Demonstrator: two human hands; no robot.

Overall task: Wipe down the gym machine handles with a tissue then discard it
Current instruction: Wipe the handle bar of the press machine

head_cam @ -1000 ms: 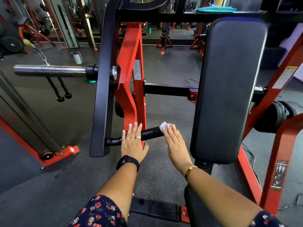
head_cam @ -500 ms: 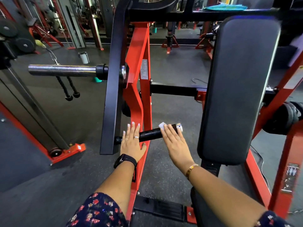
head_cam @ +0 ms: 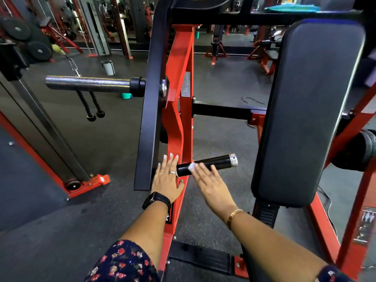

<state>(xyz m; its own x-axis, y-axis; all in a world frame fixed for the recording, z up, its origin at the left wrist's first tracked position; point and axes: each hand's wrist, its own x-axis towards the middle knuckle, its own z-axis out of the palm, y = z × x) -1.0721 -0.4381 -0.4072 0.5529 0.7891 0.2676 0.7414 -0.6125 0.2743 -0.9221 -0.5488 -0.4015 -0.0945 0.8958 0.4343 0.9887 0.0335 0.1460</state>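
One black cylindrical handle [head_cam: 211, 162] with a silver end cap is jutting out to the right from the red steel frame [head_cam: 179, 110] of the gym machine, and two bare hands are lying across it. The left hand [head_cam: 167, 180], wearing two rings and one black wristwatch [head_cam: 156, 200], is resting flat with straight fingers over the handle's inner end, right beside the frame. The right hand [head_cam: 211, 185], wearing one ring and one gold bracelet [head_cam: 234, 215], is slightly blurred and is pressing one small white tissue [head_cam: 192, 165] onto the handle under straight, spread fingers, just right of the left hand. One tall black padded backrest [head_cam: 309, 110] is standing at the right, while one chrome weight sleeve [head_cam: 87, 84] is projecting to the left, with two black rope ends [head_cam: 95, 116] dangling beneath it
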